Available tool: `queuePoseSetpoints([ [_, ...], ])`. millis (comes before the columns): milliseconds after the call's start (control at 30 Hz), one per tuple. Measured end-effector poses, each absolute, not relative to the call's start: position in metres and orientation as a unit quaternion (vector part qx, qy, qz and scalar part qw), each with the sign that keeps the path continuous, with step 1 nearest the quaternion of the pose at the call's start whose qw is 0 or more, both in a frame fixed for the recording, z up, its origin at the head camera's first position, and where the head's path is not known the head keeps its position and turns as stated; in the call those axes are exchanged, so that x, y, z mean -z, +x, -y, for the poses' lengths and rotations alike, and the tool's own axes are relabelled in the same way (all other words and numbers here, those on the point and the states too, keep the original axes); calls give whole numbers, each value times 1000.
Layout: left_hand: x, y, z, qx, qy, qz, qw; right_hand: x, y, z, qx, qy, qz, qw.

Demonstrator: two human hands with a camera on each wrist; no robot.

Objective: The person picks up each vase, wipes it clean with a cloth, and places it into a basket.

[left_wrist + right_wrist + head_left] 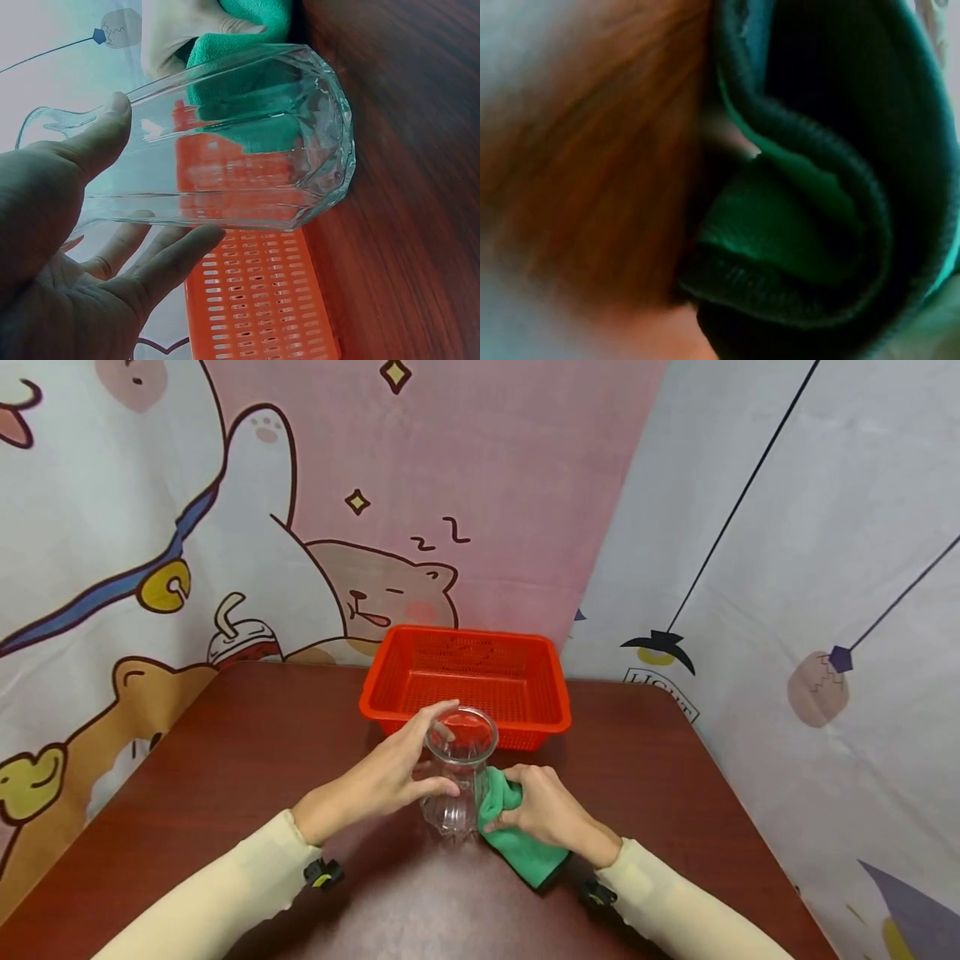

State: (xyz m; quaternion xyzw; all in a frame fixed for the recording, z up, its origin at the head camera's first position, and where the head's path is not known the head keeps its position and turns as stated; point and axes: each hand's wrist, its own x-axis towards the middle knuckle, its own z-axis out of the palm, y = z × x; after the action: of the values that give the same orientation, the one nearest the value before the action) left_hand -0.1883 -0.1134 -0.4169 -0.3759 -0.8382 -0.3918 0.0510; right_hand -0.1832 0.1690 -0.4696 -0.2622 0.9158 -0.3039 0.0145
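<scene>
A clear glass vase [452, 814] with a flared rim and ribbed sides stands upright near the table's middle, in front of the basket. My left hand [382, 777] holds it from the left, thumb on the near side and fingers behind. The left wrist view shows the vase [247, 135] between thumb and fingers, its base end free of the hand. On the vase's right side, my right hand [546, 806] grips a bunched green cloth [528, 853] that lies against the glass. Cloth folds [780, 217] fill much of the right wrist view and hide the right fingers.
Behind the vase, a red plastic basket [558, 693] with perforated walls stands at the back of the dark wood table [285, 735]. Printed cartoon curtains [510, 485] close off the back and both sides.
</scene>
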Motion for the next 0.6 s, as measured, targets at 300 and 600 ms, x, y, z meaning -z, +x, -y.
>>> queuePoseSetpoints([
  [300,416,-188,114,400,-379,833,39,472,-178,-170,351,-256,-901,-9],
  [600,417,-192,115,400,-392,827,46,457,-179,-165,360,-244,-900,-45],
])
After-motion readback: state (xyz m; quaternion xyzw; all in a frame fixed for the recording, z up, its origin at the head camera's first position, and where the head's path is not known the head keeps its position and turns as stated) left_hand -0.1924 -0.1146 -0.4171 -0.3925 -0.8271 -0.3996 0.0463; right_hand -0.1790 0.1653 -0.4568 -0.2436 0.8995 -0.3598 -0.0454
